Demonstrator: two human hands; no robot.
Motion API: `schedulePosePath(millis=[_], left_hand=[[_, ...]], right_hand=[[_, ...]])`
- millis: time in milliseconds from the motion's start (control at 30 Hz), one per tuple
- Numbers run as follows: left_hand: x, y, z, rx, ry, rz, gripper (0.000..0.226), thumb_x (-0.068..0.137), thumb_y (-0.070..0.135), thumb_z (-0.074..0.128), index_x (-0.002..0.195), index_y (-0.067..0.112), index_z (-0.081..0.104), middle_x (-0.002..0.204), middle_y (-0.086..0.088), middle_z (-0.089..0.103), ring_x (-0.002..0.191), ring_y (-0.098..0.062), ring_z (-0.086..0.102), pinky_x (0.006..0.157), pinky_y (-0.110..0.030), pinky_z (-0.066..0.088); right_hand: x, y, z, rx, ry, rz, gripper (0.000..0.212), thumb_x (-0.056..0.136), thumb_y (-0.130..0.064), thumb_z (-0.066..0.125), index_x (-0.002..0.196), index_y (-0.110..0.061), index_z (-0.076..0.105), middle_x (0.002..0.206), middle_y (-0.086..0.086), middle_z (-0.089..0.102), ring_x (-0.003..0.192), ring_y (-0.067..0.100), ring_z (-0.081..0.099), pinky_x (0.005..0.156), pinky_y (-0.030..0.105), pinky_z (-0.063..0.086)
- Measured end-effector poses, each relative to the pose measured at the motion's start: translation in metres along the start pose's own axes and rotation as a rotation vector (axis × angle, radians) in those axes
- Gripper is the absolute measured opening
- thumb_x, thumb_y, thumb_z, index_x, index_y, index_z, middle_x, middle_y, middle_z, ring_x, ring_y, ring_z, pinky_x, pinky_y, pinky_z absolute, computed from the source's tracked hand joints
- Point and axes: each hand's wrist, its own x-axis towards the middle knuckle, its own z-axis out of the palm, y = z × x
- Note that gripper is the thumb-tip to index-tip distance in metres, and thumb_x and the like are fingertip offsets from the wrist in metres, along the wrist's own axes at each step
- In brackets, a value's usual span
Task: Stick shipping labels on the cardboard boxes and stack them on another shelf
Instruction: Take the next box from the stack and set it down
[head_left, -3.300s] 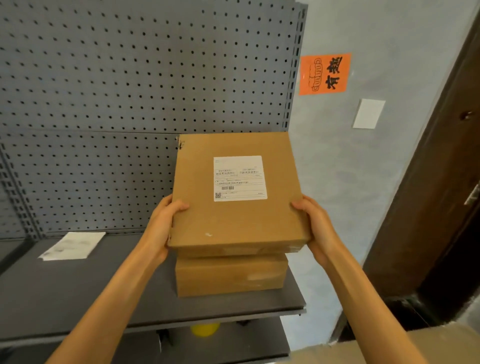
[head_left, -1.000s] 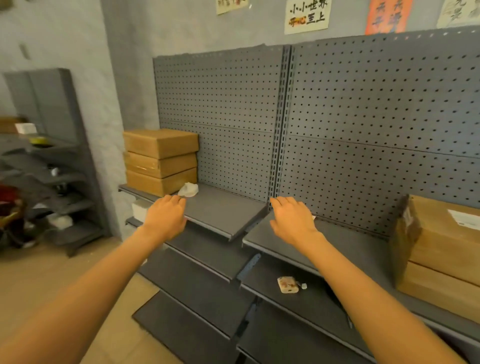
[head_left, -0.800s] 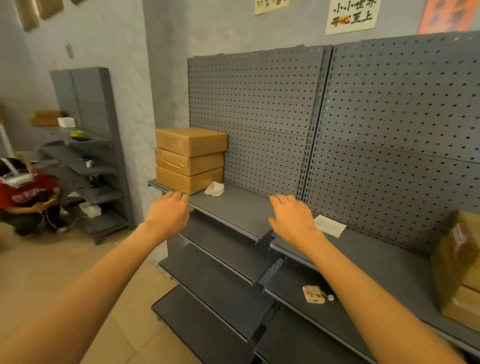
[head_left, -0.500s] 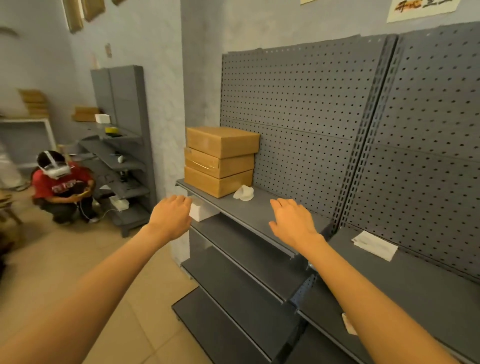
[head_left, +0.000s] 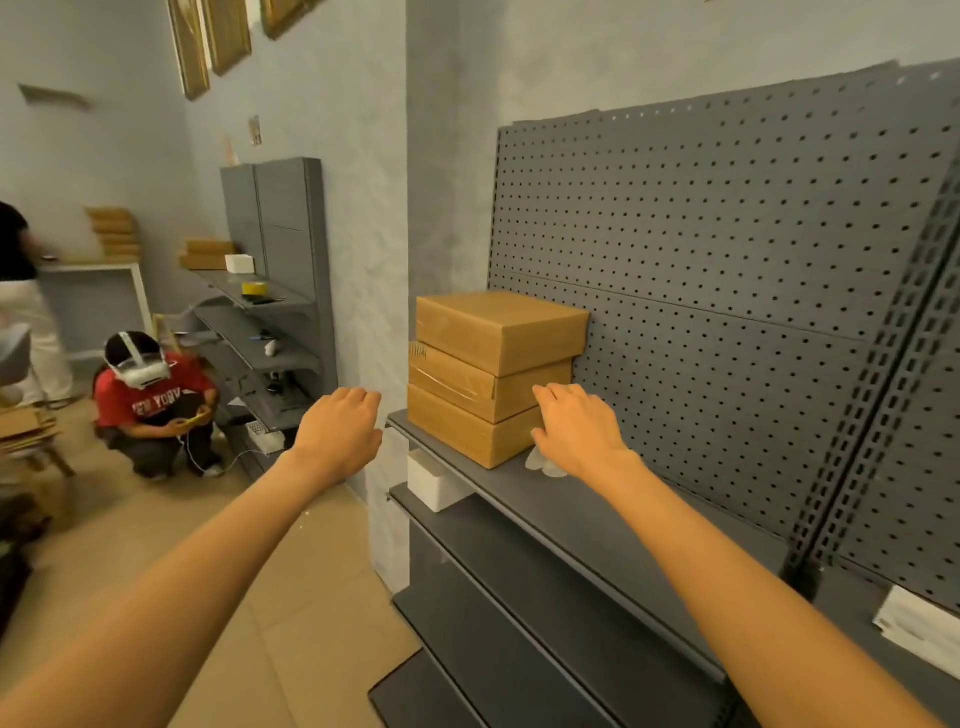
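boxes (head_left: 493, 374): three stacked at the left end of the grey shelf (head_left: 576, 525), against the pegboard | left hand (head_left: 340, 434): empty, fingers loosely spread, in the air left of the stack | right hand (head_left: 576, 434): empty, loose grip, in front of the stack's right side; contact unclear

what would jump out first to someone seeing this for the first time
Two bare forearms stretch forward, the empty left hand and right hand reaching toward a stack of three plain brown cardboard boxes on a dark grey metal shelf against grey pegboard. At the far left, a person in a red shirt crouches on the floor.
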Motion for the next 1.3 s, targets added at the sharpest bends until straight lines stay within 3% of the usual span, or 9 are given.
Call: schedulePosePath(millis=[300, 800, 1167, 1300], left_hand=[[0.062, -0.046, 0.059, -0.05, -0.043, 0.031, 0.041, 0.095, 0.03, 0.045, 0.13, 0.01, 0.046, 0.128, -0.008, 0.054, 0.116, -0.026, 0.05, 0.094, -0.035, 0.041], [0.205, -0.125, 0.116, -0.065, 0.026, 0.358, 0.034, 0.093, 0.029, 0.046, 0.121, 0.008, 0.05, 0.122, -0.011, 0.056, 0.112, -0.03, 0.052, 0.091, -0.038, 0.042], [0.303, -0.12, 0.145, -0.124, 0.094, 0.481, 0.027, 0.093, 0.026, 0.046, 0.111, 0.007, 0.053, 0.114, -0.013, 0.058, 0.106, -0.031, 0.053, 0.086, -0.038, 0.043], [0.348, -0.118, 0.142, -0.202, 0.107, 0.441, 0.041, 0.092, 0.028, 0.048, 0.126, 0.005, 0.049, 0.125, -0.014, 0.056, 0.114, -0.033, 0.05, 0.091, -0.04, 0.043]], right_hand=[[0.065, -0.026, 0.029, -0.018, -0.011, 0.016, 0.046, 0.093, -0.03, 0.051, 0.135, -0.012, 0.043, 0.135, 0.006, 0.051, 0.124, 0.026, 0.046, 0.093, 0.037, 0.043], [0.128, -0.071, 0.036, -0.012, 0.024, 0.489, 0.052, 0.096, -0.037, 0.047, 0.14, -0.013, 0.037, 0.142, 0.006, 0.045, 0.13, 0.026, 0.041, 0.097, 0.039, 0.043], [0.178, -0.037, 0.031, -0.15, 0.05, 0.675, 0.049, 0.096, -0.028, 0.049, 0.139, -0.009, 0.038, 0.139, 0.009, 0.047, 0.126, 0.029, 0.044, 0.089, 0.04, 0.045], [0.201, -0.02, 0.037, -0.125, 0.074, 0.738, 0.049, 0.095, -0.021, 0.05, 0.141, -0.01, 0.036, 0.142, 0.009, 0.045, 0.128, 0.03, 0.042, 0.088, 0.04, 0.045]])
